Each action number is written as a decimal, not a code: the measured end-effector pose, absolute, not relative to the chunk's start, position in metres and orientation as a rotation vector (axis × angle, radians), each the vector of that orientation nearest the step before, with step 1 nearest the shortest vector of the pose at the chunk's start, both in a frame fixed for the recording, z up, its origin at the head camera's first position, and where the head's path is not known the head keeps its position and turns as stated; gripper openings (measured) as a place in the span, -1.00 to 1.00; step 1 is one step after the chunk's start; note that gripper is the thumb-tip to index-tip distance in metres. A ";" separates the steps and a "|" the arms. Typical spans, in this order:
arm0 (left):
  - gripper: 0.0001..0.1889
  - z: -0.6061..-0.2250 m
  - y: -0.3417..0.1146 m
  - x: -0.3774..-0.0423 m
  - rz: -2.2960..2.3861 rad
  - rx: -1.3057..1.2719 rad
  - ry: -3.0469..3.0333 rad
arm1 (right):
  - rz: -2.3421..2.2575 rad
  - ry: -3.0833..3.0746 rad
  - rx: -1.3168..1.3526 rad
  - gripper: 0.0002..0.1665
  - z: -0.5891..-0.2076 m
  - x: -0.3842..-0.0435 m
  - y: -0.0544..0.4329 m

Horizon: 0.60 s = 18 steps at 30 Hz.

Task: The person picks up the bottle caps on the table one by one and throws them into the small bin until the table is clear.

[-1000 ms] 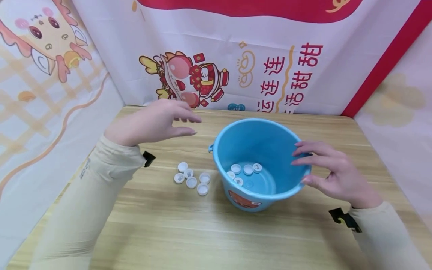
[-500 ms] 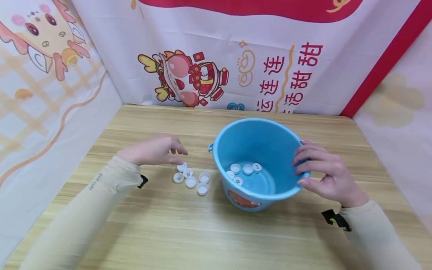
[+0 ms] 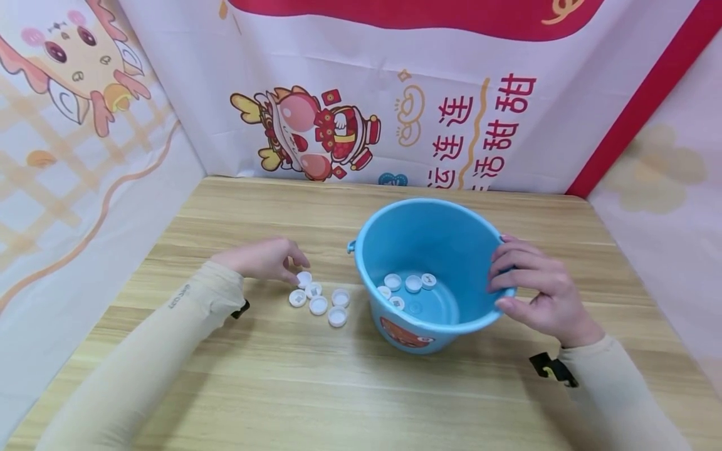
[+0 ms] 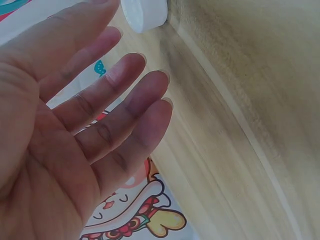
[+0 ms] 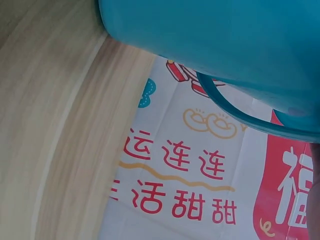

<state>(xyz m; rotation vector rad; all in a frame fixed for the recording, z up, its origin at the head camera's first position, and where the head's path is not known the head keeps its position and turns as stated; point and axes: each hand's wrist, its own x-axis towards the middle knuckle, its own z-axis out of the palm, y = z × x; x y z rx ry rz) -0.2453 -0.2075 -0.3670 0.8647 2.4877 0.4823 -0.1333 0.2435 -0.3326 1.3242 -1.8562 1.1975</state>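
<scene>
My left hand (image 3: pixel 262 258) is low over the table at the far left of a cluster of white bottle caps (image 3: pixel 318 305). In the left wrist view its fingers (image 4: pixel 142 125) are spread and loosely bent, with the thumb close to one cap (image 4: pixel 145 14). Several caps lie in that cluster, some with the hollow side up. A light blue bucket (image 3: pixel 429 235) stands to their right, with several more caps (image 3: pixel 413 284) on its bottom. On the bucket's right rim my right hand (image 3: pixel 549 291) grips, fingers inside the wall and thumb outside.
The wood-grain table (image 3: pixel 271 388) ends at a white and red printed cloth (image 3: pixel 423 56) behind. Another patterned cloth (image 3: pixel 73 163) hangs at the left. Below the bucket wall, its blue handle (image 5: pixel 235 112) shows in the right wrist view.
My left hand has come down from above the table toward the farthest cap in the cluster. My right hand has settled its grip on the bucket's rim; the bucket has barely moved.
</scene>
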 end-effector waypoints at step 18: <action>-0.68 -0.373 -0.193 -0.249 0.470 0.857 2.428 | 1.202 -1.860 1.274 -0.58 -0.343 -0.135 0.246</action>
